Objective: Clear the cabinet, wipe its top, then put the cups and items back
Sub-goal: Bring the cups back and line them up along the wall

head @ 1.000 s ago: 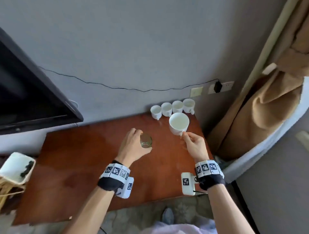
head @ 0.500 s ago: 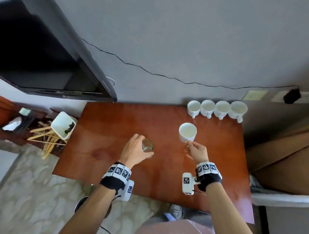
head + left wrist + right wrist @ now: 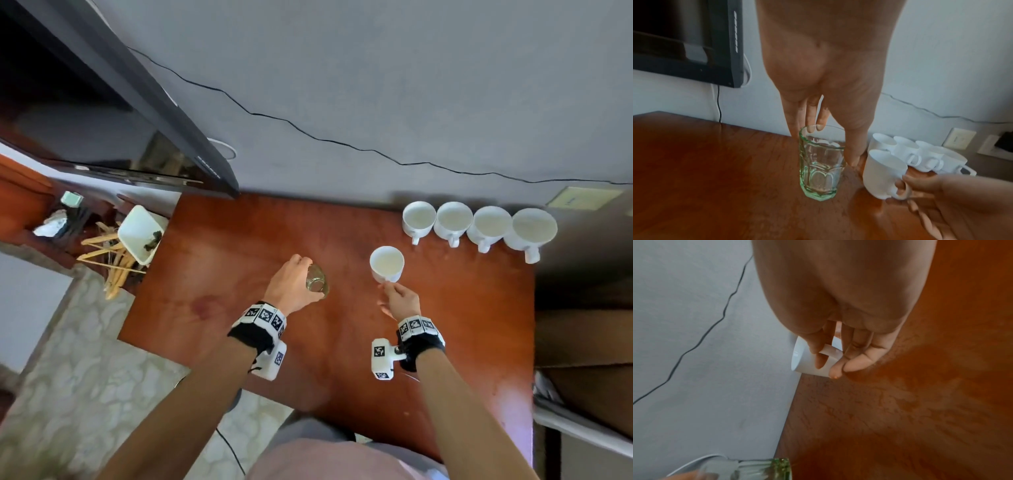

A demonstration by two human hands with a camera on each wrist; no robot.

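Observation:
My left hand [image 3: 294,286] grips a greenish clear glass [image 3: 317,282] by its upper part, just above the red-brown cabinet top [image 3: 239,274]; in the left wrist view the glass [image 3: 821,165] hangs upright under my fingers. My right hand [image 3: 399,298] pinches the handle of a white cup [image 3: 387,263] held upright right of the glass, and the right wrist view shows that cup [image 3: 813,358] with my fingers round its handle. Several white cups [image 3: 479,226] stand in a row at the back right edge by the wall.
A black TV [image 3: 102,113] hangs on the wall at left, its corner over the cabinet's back left. Beside the cabinet's left edge sit a white bin [image 3: 140,233] and wooden hangers [image 3: 109,260]. A black cable [image 3: 308,133] runs along the wall to a socket [image 3: 579,198].
The head view has swung downward and left, so the TV and floor now show. Both hands still hold the glass and cup, carried slightly nearer the cabinet's middle.

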